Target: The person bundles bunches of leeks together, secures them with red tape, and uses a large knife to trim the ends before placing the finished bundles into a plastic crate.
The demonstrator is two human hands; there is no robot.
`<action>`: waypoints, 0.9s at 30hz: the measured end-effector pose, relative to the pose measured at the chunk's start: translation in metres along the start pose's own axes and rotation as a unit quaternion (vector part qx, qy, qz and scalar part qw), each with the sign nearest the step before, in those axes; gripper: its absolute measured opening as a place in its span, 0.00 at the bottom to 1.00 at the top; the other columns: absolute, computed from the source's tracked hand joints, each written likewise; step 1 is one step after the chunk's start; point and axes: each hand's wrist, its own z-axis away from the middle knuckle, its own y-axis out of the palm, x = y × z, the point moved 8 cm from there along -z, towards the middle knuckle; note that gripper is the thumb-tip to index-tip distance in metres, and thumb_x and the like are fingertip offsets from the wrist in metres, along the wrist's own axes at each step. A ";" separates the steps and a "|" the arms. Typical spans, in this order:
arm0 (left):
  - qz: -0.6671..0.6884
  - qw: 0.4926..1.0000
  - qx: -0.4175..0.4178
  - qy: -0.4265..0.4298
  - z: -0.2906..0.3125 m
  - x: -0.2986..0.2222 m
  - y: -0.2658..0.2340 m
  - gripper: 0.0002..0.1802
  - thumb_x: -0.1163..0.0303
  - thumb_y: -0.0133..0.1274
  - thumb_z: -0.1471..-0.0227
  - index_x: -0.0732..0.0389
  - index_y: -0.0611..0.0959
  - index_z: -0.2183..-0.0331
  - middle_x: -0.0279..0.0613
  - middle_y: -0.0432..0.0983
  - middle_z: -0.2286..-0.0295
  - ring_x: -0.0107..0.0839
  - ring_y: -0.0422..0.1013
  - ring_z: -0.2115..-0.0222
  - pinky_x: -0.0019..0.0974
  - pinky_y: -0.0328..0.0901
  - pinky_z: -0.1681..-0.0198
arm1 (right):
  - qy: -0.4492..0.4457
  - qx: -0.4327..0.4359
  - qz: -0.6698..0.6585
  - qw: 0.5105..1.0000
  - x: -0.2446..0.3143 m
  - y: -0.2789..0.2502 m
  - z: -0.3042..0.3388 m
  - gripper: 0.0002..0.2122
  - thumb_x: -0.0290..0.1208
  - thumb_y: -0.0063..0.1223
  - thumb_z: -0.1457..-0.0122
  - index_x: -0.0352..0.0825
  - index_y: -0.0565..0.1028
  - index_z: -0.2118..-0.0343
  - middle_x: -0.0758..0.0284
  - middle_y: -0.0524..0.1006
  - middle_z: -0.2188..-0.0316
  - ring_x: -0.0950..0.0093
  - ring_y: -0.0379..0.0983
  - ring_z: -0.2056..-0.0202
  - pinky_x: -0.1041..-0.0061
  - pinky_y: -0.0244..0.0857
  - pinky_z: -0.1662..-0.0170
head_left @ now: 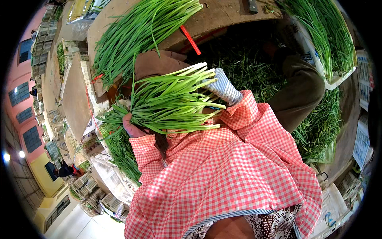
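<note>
A loose bunch of garlic chives (171, 101) lies across my lap, green leaf ends to the left and pale stem ends to the right. My left hand (132, 126) grips it near the leafy end, the thumb over the top and the other fingers hidden below. At the pale end, my right hand (226, 88), in a blue-and-white striped glove, holds the stems from the side; the leaves and stems partly cover its fingers. Beyond the held bunch, a larger pile of garlic chives (139, 38) rests on a brown board (223, 18).
A red strap (191, 40) sticks out over the board's near edge. To the far right stands a white crate (338, 81) of long chives. Loose green trimmings (246, 75) cover the ground between my legs. More greens (121, 153) sit in a paper-lined container at my left.
</note>
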 end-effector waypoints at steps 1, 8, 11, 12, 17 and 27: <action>0.010 1.000 -0.014 0.014 0.006 0.000 0.008 0.27 0.59 0.46 0.57 0.67 0.74 0.57 0.51 0.75 0.63 0.44 0.74 0.66 0.45 0.72 0.64 | -0.037 -0.004 -0.003 0.999 0.002 -0.001 0.000 0.08 0.30 0.56 0.50 0.33 0.78 0.69 0.69 0.78 0.78 0.83 0.71 0.76 0.79 0.68 0.72; 0.020 0.998 -0.016 0.065 0.013 -0.015 0.020 0.21 0.68 0.47 0.60 0.65 0.74 0.60 0.49 0.74 0.63 0.44 0.73 0.64 0.46 0.71 0.61 | -0.003 -0.001 0.122 0.993 -0.007 -0.003 -0.012 0.07 0.24 0.46 0.46 0.33 0.77 0.67 0.64 0.79 0.70 0.73 0.76 0.67 0.75 0.69 0.65; 0.001 0.997 0.007 0.075 0.010 -0.019 0.011 0.23 0.64 0.47 0.57 0.64 0.73 0.57 0.50 0.74 0.61 0.43 0.72 0.62 0.47 0.68 0.57 | -0.050 0.038 -0.040 0.997 -0.009 -0.007 -0.006 0.08 0.27 0.46 0.45 0.31 0.76 0.67 0.62 0.78 0.68 0.70 0.75 0.66 0.71 0.69 0.61; -0.007 0.997 0.021 0.074 0.007 -0.020 0.010 0.24 0.63 0.47 0.56 0.64 0.73 0.56 0.50 0.73 0.60 0.43 0.72 0.61 0.47 0.67 0.55 | -0.032 0.018 0.054 0.998 -0.021 -0.015 -0.008 0.10 0.32 0.47 0.46 0.33 0.77 0.69 0.62 0.78 0.70 0.68 0.76 0.67 0.69 0.69 0.62; 0.003 0.994 0.064 0.091 0.011 -0.026 0.012 0.25 0.63 0.47 0.54 0.64 0.72 0.54 0.51 0.71 0.56 0.44 0.68 0.55 0.48 0.63 0.51 | 0.061 -0.086 0.481 0.870 -0.008 -0.077 0.003 0.11 0.41 0.53 0.51 0.39 0.79 0.73 0.61 0.78 0.76 0.63 0.75 0.71 0.68 0.68 0.65; 0.027 0.992 0.094 0.085 0.018 -0.022 0.012 0.23 0.66 0.47 0.54 0.62 0.71 0.53 0.51 0.70 0.55 0.45 0.68 0.54 0.50 0.63 0.50 | 0.064 -0.105 0.346 0.930 0.049 -0.103 0.054 0.12 0.37 0.53 0.49 0.31 0.77 0.68 0.61 0.77 0.77 0.69 0.74 0.74 0.73 0.68 0.67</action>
